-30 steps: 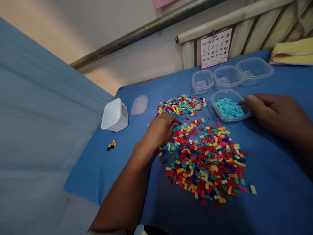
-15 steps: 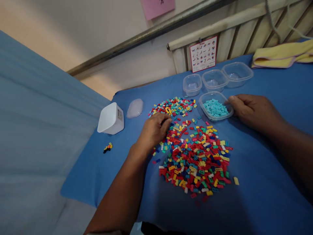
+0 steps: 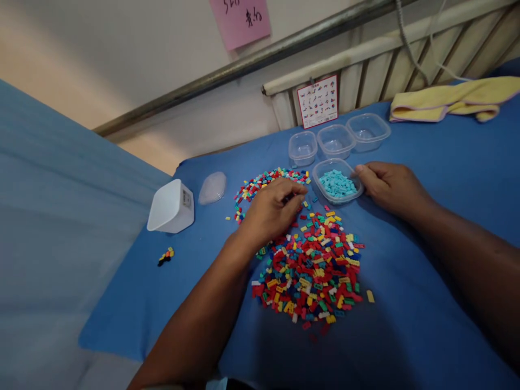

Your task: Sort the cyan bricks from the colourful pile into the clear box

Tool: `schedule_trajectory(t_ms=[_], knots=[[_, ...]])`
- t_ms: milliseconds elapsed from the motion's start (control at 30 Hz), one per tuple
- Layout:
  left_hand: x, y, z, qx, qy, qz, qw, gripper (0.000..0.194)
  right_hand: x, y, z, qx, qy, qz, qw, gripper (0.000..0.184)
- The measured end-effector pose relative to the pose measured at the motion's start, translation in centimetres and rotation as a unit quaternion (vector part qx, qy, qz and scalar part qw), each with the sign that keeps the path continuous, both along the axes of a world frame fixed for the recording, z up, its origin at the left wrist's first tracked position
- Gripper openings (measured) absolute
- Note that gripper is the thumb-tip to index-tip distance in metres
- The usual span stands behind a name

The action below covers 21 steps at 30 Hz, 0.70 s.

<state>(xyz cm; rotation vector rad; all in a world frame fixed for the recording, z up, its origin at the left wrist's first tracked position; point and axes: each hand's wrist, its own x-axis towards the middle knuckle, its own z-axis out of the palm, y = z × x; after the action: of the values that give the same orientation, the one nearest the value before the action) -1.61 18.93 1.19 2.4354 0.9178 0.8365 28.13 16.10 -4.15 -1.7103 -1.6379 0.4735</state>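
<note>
My right hand (image 3: 392, 187) pinches the right rim of a clear plastic container (image 3: 319, 188), which holds light blue toy bricks (image 3: 338, 184). Over the loose bricks, my left hand (image 3: 276, 208) has its thumb and fingertips drawn together, just left of that container. Whatever sits between its fingertips is too small or hidden to make out. Below it spreads a large pile of mixed toy bricks (image 3: 312, 265) in red, yellow, green, blue and white. A smaller pile of mixed bricks (image 3: 260, 181) lies behind my left hand, which covers part of it.
Three clear containers (image 3: 303, 149) stand in a row at the back. To the left are a white tub (image 3: 170, 208), a translucent lid (image 3: 213, 188) and a little cluster of black and yellow pieces (image 3: 166, 257). A yellow cloth (image 3: 450, 100) lies back right, near a radiator (image 3: 385, 70).
My left hand has moved right across the bricks, toward the container of light blue bricks. My right hand keeps its hold on the rim. The view has shifted slightly to the right.
</note>
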Motion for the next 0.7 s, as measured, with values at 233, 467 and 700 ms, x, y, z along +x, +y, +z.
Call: schedule_trajectory(t_ms=[233,467,700], knots=[[4.0,2.3,0.9,-0.024,-0.063,0.01,0.998,0.026,-0.1,0.0,0.5,-0.01,0.01,0.004,1.0,0.049],[-3.7,0.7,0.2,-0.083,0.078,0.153,0.982,0.015,-0.2,-0.1,0.6,-0.022,0.014,-0.011,1.0,0.048],[-5.5,-1.7,-0.5,-0.08,0.213,0.155,0.961,0.019,-0.3,-0.6,1.0,-0.032,-0.001,-0.011,0.999,0.048]])
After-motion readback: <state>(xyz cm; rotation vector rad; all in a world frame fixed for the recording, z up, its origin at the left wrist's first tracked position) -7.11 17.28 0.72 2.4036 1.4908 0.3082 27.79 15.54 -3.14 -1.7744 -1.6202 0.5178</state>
